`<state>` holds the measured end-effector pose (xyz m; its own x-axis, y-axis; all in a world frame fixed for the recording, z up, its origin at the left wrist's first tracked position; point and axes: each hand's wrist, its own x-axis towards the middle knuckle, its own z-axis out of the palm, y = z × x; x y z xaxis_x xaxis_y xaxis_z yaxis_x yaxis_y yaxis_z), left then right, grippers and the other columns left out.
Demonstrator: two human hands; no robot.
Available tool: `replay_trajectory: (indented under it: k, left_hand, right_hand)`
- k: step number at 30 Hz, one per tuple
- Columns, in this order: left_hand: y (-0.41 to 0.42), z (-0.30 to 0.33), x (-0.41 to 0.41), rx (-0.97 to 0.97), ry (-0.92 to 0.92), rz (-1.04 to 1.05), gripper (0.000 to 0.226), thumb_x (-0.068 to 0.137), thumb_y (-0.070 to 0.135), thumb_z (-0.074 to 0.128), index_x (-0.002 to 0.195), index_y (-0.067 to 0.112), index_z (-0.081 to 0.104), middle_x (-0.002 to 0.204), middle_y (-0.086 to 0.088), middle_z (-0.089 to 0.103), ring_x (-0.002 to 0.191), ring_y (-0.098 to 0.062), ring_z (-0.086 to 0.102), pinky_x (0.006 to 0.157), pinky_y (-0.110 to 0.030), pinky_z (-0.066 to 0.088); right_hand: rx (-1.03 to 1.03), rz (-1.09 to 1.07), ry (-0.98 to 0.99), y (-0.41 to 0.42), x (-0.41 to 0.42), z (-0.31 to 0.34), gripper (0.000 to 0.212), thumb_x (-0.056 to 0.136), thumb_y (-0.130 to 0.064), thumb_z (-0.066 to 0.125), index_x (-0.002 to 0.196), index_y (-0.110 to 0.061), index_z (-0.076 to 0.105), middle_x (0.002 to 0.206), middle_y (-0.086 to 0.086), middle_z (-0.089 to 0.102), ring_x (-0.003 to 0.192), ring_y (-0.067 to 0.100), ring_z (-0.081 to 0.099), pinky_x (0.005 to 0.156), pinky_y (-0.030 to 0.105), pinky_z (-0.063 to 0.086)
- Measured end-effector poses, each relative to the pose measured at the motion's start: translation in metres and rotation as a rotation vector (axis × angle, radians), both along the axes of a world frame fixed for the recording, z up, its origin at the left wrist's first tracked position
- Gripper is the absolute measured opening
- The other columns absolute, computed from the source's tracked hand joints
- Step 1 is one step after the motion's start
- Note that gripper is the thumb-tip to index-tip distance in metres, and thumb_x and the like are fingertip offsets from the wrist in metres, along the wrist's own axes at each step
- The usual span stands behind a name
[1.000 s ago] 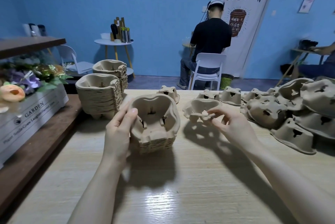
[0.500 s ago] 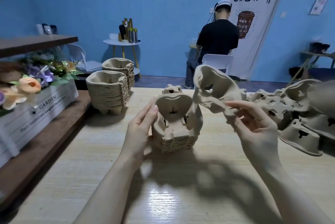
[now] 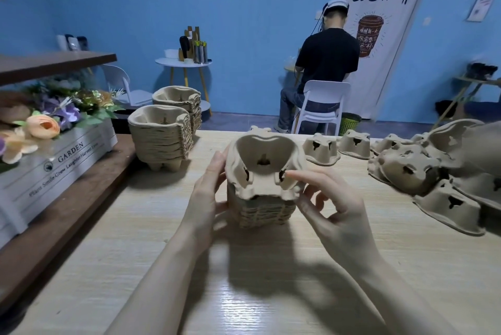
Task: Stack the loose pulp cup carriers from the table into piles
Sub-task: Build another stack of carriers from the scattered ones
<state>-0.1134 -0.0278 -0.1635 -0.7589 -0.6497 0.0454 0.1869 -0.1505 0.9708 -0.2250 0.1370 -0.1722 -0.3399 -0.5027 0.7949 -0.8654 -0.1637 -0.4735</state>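
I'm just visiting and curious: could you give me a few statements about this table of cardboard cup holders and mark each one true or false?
1. Both hands are at the pile in the middle. True: the left hand touches its left side, and the right hand fingers the top carrier.
2. Two taller piles stand on the left. True: a near pile and a far pile.
3. The loose carriers lie on the left. False: they lie on the right.
4. The top carrier faces opening-down. False: its opening faces up.
5. The flowers sit on the right. False: left.
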Motion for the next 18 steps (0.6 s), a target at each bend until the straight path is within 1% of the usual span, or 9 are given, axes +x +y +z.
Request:
replay_trajectory:
  k: [3, 5, 8, 10, 11, 13, 15, 16, 18]
  left_hand:
    - [0.002, 0.002, 0.002, -0.020, 0.029, -0.026, 0.049, 0.079, 0.063, 0.042, 0.105, 0.033, 0.072, 0.101, 0.012, 0.076, 0.087, 0.001, 0.069, 0.059, -0.021, 0.054]
    - [0.002, 0.002, 0.002, -0.039, 0.068, -0.036, 0.044, 0.079, 0.055, 0.046, 0.105, 0.029, 0.069, 0.093, 0.014, 0.075, 0.081, 0.003, 0.069, 0.057, -0.016, 0.052]
    - [0.002, 0.000, 0.000, -0.062, 0.107, -0.033, 0.036, 0.083, 0.046, 0.049, 0.106, 0.027, 0.068, 0.089, 0.015, 0.074, 0.078, 0.003, 0.068, 0.058, -0.014, 0.051]
    - [0.001, -0.002, 0.001, -0.056, 0.102, -0.029, 0.037, 0.086, 0.047, 0.053, 0.114, 0.029, 0.068, 0.098, 0.013, 0.075, 0.084, 0.003, 0.069, 0.059, -0.017, 0.052]
    - [-0.001, -0.002, 0.001, -0.066, 0.087, -0.025, 0.041, 0.085, 0.050, 0.057, 0.121, 0.032, 0.067, 0.108, 0.012, 0.073, 0.091, 0.002, 0.068, 0.064, -0.020, 0.052]
    - [-0.002, -0.004, 0.001, -0.103, 0.070, -0.014, 0.052, 0.084, 0.054, 0.053, 0.133, 0.039, 0.059, 0.127, 0.015, 0.067, 0.110, 0.000, 0.064, 0.077, -0.028, 0.051]
    - [-0.002, -0.004, 0.002, -0.120, 0.083, -0.002, 0.055, 0.084, 0.052, 0.054, 0.139, 0.042, 0.053, 0.134, 0.021, 0.061, 0.119, 0.000, 0.059, 0.087, -0.032, 0.049]
    - [-0.001, -0.003, 0.001, -0.122, 0.094, 0.004, 0.055, 0.086, 0.048, 0.059, 0.140, 0.041, 0.051, 0.133, 0.023, 0.061, 0.119, 0.001, 0.059, 0.088, -0.031, 0.050]
    - [-0.002, -0.003, 0.000, -0.127, 0.101, 0.003, 0.051, 0.091, 0.041, 0.055, 0.142, 0.039, 0.050, 0.133, 0.022, 0.061, 0.117, 0.000, 0.061, 0.082, -0.024, 0.051]
  right_hand:
    - [-0.010, -0.008, -0.023, 0.001, 0.001, -0.001, 0.043, 0.083, -0.002, 0.065, 0.119, -0.026, 0.063, 0.107, -0.005, 0.062, 0.084, 0.015, 0.059, 0.064, 0.023, 0.048]
    - [-0.020, -0.008, -0.031, 0.001, 0.002, -0.002, 0.043, 0.084, -0.003, 0.064, 0.121, -0.025, 0.062, 0.111, -0.005, 0.060, 0.085, 0.015, 0.058, 0.064, 0.022, 0.048]
    - [0.008, -0.026, -0.058, 0.005, 0.000, -0.006, 0.043, 0.084, -0.003, 0.062, 0.123, -0.019, 0.063, 0.118, -0.004, 0.060, 0.081, 0.016, 0.060, 0.063, 0.023, 0.047]
    - [0.045, -0.038, -0.064, 0.008, -0.001, -0.008, 0.042, 0.084, -0.007, 0.059, 0.124, -0.018, 0.063, 0.122, -0.004, 0.059, 0.081, 0.016, 0.062, 0.064, 0.023, 0.047]
    - [0.060, -0.043, -0.064, 0.010, -0.002, -0.010, 0.041, 0.084, -0.012, 0.057, 0.124, -0.019, 0.063, 0.123, -0.005, 0.059, 0.081, 0.016, 0.062, 0.065, 0.023, 0.047]
    - [0.090, -0.048, -0.085, 0.012, -0.003, -0.012, 0.043, 0.084, -0.021, 0.056, 0.126, -0.023, 0.063, 0.123, -0.006, 0.058, 0.082, 0.016, 0.062, 0.065, 0.023, 0.047]
    - [0.124, -0.037, -0.117, 0.012, -0.005, -0.015, 0.047, 0.084, -0.023, 0.059, 0.131, -0.028, 0.058, 0.122, -0.010, 0.058, 0.083, 0.018, 0.063, 0.064, 0.026, 0.049]
    - [0.143, -0.029, -0.127, 0.011, -0.005, -0.017, 0.052, 0.084, -0.021, 0.062, 0.135, -0.031, 0.055, 0.122, -0.011, 0.058, 0.083, 0.018, 0.063, 0.064, 0.026, 0.049]
    - [0.172, -0.010, -0.157, 0.010, -0.005, -0.021, 0.062, 0.083, -0.016, 0.065, 0.140, -0.037, 0.048, 0.122, -0.012, 0.059, 0.083, 0.017, 0.064, 0.065, 0.022, 0.049]
